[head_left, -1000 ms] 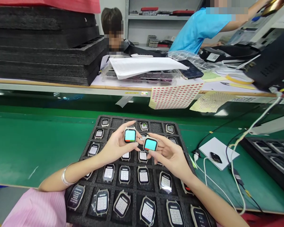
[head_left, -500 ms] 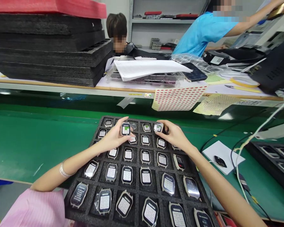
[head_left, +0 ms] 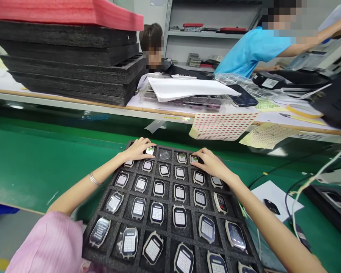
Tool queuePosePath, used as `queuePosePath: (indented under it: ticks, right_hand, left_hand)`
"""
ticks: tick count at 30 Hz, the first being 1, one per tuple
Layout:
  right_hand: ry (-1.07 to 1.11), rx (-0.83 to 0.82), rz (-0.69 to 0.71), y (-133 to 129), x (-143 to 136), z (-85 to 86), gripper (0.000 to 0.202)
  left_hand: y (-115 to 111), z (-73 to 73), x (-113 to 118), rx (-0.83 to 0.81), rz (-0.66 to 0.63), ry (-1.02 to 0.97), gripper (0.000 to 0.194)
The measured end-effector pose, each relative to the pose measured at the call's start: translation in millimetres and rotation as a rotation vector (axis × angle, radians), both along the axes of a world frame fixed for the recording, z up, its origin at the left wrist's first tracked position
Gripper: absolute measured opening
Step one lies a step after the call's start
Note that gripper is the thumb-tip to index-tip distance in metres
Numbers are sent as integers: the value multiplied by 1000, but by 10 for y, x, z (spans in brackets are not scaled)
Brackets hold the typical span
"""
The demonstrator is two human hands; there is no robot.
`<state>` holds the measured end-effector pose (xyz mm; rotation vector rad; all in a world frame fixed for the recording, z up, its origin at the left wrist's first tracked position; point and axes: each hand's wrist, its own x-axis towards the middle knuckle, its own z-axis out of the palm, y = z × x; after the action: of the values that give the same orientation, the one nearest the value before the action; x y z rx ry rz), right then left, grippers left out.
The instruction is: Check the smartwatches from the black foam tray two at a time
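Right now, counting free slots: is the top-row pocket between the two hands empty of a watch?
Yes: that pocket holds only a scrap of clear film, no watch.

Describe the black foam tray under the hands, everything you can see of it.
The foam tray is black, coarse-looking foam, cut into a grid of square pockets. Nearly every pocket holds a lit watch body; one far-row pocket looks empty. It rests on the green belt. The left hand and right hand each rest on a far-row watch.

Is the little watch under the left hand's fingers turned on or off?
On. The watch under the left hand shows a lit screen with green and white patches, at the far row of the foam tray.
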<state>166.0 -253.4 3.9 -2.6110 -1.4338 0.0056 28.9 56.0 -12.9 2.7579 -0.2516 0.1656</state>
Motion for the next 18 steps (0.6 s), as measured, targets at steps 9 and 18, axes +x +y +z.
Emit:
queuePosePath:
  ticks: [9,18]
  right_hand:
    - [-14,-13,352,983,-403,321,27]
    - [97,-98,450,2245,-534,77,30]
  left_hand:
    - [178,388,-550,159,26,89,19]
    - [222,323,-912,307,88,158,28]
